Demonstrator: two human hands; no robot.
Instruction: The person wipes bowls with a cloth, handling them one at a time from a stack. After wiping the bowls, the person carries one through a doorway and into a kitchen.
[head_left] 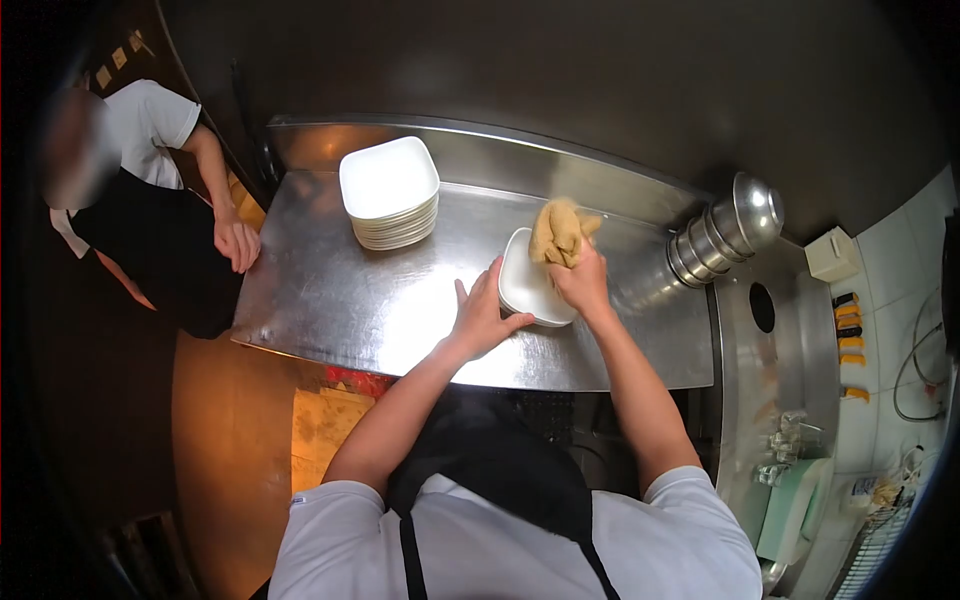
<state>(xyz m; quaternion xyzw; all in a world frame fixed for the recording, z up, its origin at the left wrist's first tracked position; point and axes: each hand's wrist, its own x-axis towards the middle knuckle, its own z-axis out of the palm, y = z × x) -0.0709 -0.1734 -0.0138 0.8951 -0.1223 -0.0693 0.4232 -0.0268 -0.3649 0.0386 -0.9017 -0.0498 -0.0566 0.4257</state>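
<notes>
A white square dish [527, 290], seemingly with another under it, rests on the steel counter [310, 270]. My left hand [484, 316] grips the dish's left side, thumb along the near rim and fingers along the edge. In my right hand [582, 282] is a bunched tan cloth [561, 232], held over the far right part of the dish. The cloth hides part of the dish's far corner. To the left, apart from both hands, stands a tall stack of white square dishes [390, 180].
Nested steel bowls [715, 240] lie tipped at the counter's right end. A co-worker in a dark apron [150, 240] stands at the left, one hand by the counter edge. Yellow-handled tools [850, 330] hang on the right wall, above a steel sink area [780, 350].
</notes>
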